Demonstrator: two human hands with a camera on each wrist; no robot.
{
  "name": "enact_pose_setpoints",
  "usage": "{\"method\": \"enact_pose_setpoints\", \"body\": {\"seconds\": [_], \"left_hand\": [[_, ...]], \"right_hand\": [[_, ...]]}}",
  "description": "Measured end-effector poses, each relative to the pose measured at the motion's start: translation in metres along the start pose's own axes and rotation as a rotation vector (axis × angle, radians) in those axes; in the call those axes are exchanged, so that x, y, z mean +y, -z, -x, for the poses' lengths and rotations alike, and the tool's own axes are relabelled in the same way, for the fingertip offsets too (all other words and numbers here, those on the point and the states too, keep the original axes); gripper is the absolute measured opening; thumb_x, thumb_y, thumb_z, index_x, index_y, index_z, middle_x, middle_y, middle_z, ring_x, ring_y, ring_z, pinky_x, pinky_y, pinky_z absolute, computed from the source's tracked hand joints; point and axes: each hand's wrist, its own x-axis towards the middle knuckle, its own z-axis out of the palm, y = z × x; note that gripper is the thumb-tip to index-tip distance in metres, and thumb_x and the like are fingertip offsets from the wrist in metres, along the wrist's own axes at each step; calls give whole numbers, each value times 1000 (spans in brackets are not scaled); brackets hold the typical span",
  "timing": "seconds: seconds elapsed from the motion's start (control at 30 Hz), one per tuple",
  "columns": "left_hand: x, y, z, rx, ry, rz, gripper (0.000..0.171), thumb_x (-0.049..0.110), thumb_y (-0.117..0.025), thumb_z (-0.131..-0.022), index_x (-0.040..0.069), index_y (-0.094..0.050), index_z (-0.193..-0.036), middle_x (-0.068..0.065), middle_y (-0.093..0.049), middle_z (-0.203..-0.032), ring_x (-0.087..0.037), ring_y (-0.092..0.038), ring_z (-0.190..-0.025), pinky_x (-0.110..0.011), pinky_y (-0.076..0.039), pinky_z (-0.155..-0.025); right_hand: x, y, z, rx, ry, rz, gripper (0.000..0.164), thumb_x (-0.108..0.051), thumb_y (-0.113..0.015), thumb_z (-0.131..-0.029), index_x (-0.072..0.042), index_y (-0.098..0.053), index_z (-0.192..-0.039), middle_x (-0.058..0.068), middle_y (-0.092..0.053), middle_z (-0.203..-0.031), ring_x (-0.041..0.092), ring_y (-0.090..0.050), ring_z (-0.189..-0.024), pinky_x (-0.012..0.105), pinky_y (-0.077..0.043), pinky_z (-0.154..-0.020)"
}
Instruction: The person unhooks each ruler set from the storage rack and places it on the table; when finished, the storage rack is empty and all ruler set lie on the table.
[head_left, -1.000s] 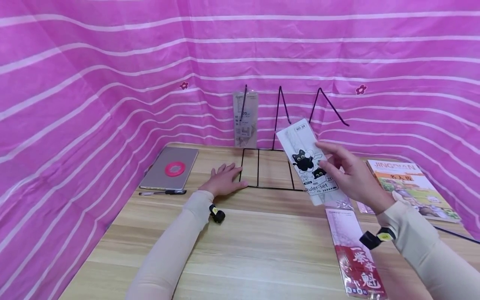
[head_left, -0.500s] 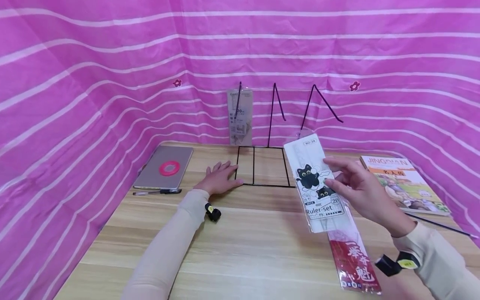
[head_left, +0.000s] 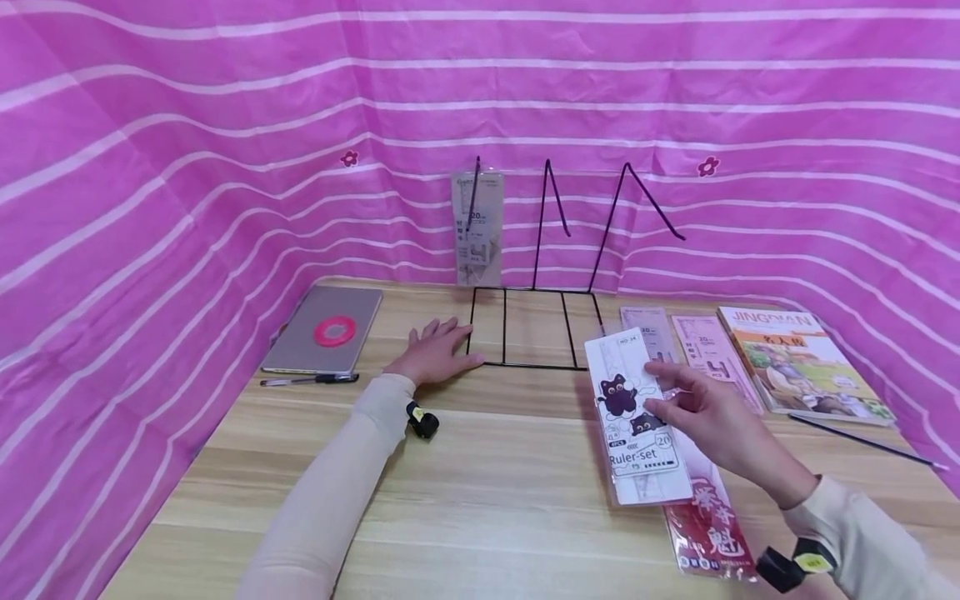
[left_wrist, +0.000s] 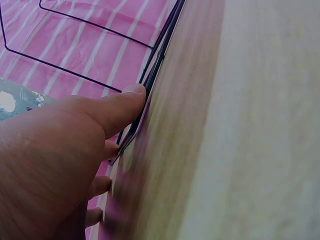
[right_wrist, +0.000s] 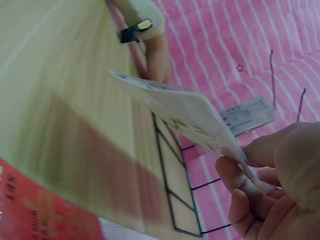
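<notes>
In the head view, my right hand pinches the right edge of a white ruler set pack printed with black cats. The pack tilts slightly over the table and partly covers a red-and-white ruler packet. Near the left front corner of a black wire display rack, my left hand lies spread on the table. Its thumb touches the rack's base wire in the left wrist view. A clear ruler set pack hangs on the rack's left hook, while the middle and right hooks carry nothing.
Two pink ruler packets lie right of the rack, one of them a pink packet beside a magazine. A thin black rod lies before it. At left are a grey notebook, a pink ring and a pen.
My right hand has brought the cat ruler set down and nearer to me, away from the hooks. The pink packets behind it now show. My left hand has stayed by the rack.
</notes>
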Motion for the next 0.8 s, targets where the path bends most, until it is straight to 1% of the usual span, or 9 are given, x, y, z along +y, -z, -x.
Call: {"method": "enact_pose_setpoints", "body": {"seconds": [0.13, 0.2, 0.33, 0.4, 0.53, 0.67, 0.8], "left_hand": [[-1, 0, 0, -9, 0, 2, 82, 69, -53, -100, 27, -31, -167, -9, -14, -178, -45, -2, -164, -73, 8, -126], [-1, 0, 0, -10, -4, 1, 82, 69, -53, -101, 26, -31, -167, -9, -14, -178, -45, -2, -164, -73, 7, -126], [0, 2, 1, -8, -6, 4, 82, 68, -53, -101, 25, -32, -167, -10, -14, -178, -45, -3, -164, -73, 6, -126], [0, 3, 3, -9, -4, 4, 82, 68, -53, -101, 25, -32, -167, -10, -15, -178, -45, -3, -164, -73, 6, -127], [1, 4, 4, -17, -3, 10, 82, 68, -53, -101, 25, -31, -167, -10, -14, -178, -45, -2, -164, -73, 7, -127], [1, 4, 3, -15, -2, 9, 82, 68, -53, -101, 26, -31, -167, -10, -14, -178, -45, -2, -164, -73, 7, -127], [1, 4, 1, -19, -1, 7, 82, 68, -53, -101, 27, -31, -167, -9, -14, -178, -44, -2, -164, -73, 6, -127]], "right_hand": [[5, -10, 2, -21, -3, -11, 51, -10, -76, -96, -1, -59, -144, 16, -70, -112, 5, -71, -81, 24, -61, -68], [8, -15, 3, -31, -23, -8, 52, -11, -77, -95, -1, -59, -144, 16, -69, -113, 7, -71, -83, 24, -61, -69], [15, -26, 2, -69, -87, 2, 54, -12, -76, -96, 3, -57, -145, 13, -70, -111, 11, -69, -84, 24, -60, -67], [18, -31, 2, -106, -128, 19, 56, -12, -75, -97, 4, -55, -146, 12, -70, -108, 13, -67, -83, 25, -59, -64], [22, -36, 0, -168, -185, 78, 57, -14, -74, -97, 5, -54, -147, 9, -71, -102, 15, -65, -82, 26, -57, -59], [22, -38, -3, -203, -173, 126, 55, -17, -74, -96, 5, -57, -143, 9, -71, -101, 15, -63, -78, 26, -54, -57], [22, -39, -6, -231, -156, 192, 52, -19, -75, -95, 4, -62, -139, 6, -72, -99, 13, -61, -74, 25, -52, -56]]}}
